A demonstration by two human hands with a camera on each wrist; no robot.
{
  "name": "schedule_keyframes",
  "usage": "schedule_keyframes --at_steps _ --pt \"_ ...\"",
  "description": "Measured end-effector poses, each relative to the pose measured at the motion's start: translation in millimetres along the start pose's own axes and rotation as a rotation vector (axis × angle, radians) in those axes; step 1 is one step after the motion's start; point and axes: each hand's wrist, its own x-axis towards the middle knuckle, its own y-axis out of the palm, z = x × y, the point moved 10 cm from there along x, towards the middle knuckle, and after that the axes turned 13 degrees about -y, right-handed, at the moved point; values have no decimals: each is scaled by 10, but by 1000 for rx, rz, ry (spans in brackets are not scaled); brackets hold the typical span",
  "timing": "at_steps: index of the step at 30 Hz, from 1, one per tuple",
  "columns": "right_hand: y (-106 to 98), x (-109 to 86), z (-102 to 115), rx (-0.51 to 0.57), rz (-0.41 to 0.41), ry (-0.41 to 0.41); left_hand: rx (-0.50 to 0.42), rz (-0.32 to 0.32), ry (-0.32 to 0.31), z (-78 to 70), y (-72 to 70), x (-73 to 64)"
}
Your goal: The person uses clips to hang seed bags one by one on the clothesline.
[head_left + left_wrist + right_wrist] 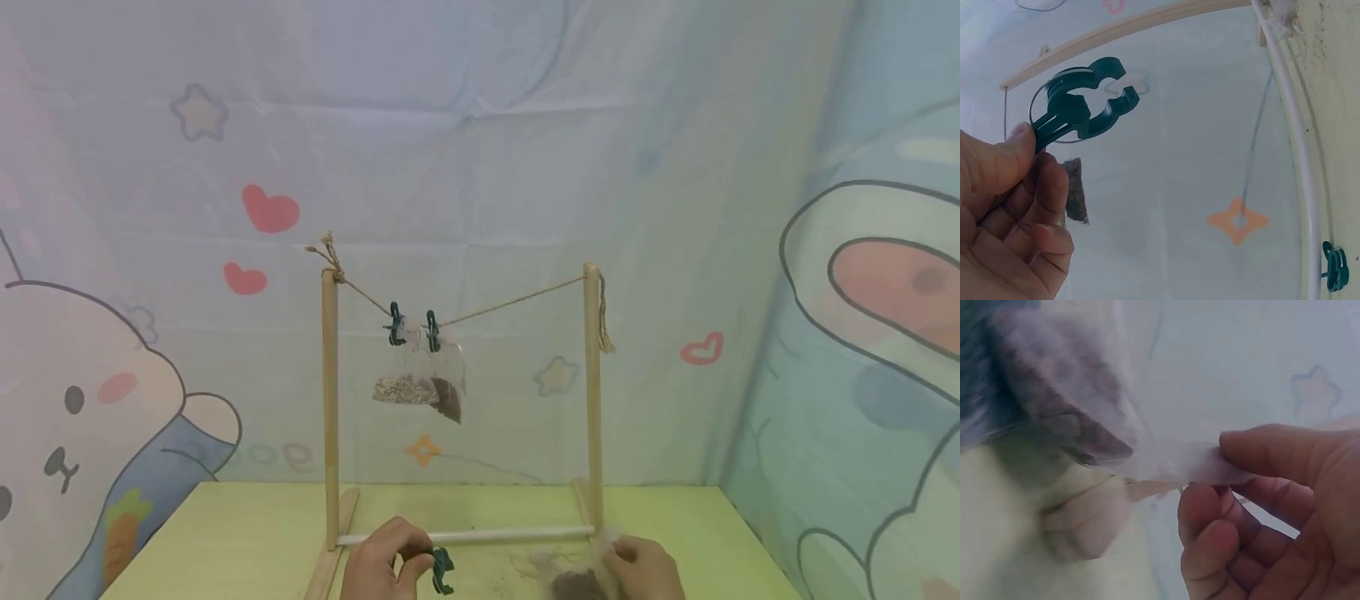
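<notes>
My left hand (386, 560) pinches a green plastic clip (1072, 109) by its handles, between thumb and fingers. In the left wrist view the clip's jaws stand apart with nothing between them. On the right, my right hand (647, 568) pinches the gathered top of a clear plastic bag (1197, 464). Its dark contents (1069, 394) are blurred. Above and between the hands, a twine line (517, 302) sags between two wooden posts. Two green clips (433, 332) on it hold bags, one with pale speckled filling (403, 390), the other with dark filling (447, 400).
The left post (331, 417) and right post (594, 400) stand on wooden feet, joined low down by a white rod (510, 534). Another green clip (1336, 269) lies beside the rod on the pale yellow table (247, 533). A printed cloth (510, 183) hangs behind.
</notes>
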Motion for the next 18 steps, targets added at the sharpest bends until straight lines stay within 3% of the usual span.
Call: schedule_keyframes --at_steps 6,10,14,18 --pt "-79 -55 578 132 17 -155 -72 -127 35 -148 -217 -61" --pt "-164 -34 883 84 1 -230 -48 -201 84 -343 -347 -35" --pt "-273 42 1145 78 -24 -313 30 -267 178 -613 -449 67" --pt "-379 133 1408 94 -15 -401 57 -273 327 -921 -477 170"
